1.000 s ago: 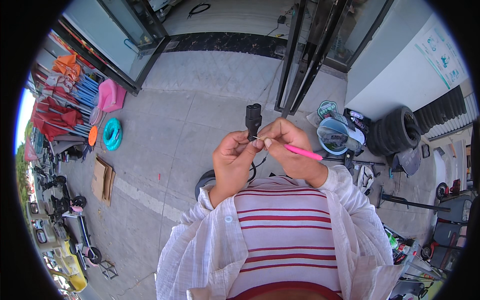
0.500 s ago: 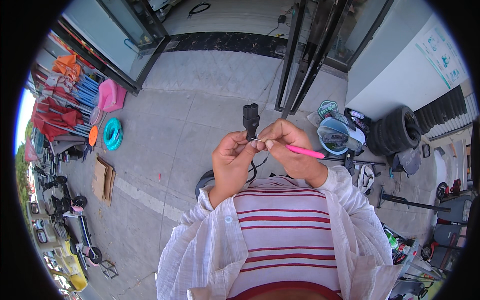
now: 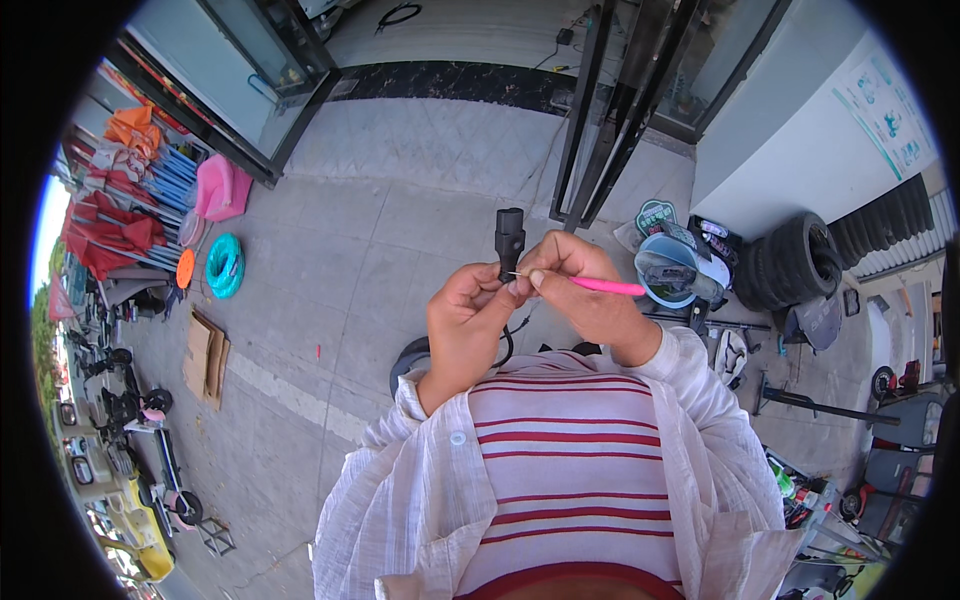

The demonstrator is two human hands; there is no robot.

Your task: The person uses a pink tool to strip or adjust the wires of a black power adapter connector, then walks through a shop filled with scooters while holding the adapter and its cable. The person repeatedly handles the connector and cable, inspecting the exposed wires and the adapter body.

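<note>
My left hand [image 3: 466,318] pinches the lower end of a black plug connector [image 3: 509,240], which stands upright in front of my chest. A dark cable [image 3: 509,345] hangs below my hands. In the fingers of my right hand [image 3: 592,305] is a thin tool with a pink handle [image 3: 608,286]. Its slim metal tip points left and meets the lower part of the connector. Fingertips of both hands nearly touch there, so the exact contact spot is partly hidden. Both hands are closed.
Paved floor [image 3: 300,330] lies below. A light blue bucket [image 3: 650,290] filled with items and stacked black tires [image 3: 790,265] stand at right. Folded cardboard [image 3: 205,360], a teal coil [image 3: 225,266] and a pink chair [image 3: 222,188] are at left. Glass doors [image 3: 245,80] stand ahead.
The connector has shifted slightly right and turned a little. My right hand has moved slightly up, and the pink-handled tool lies a bit more level.
</note>
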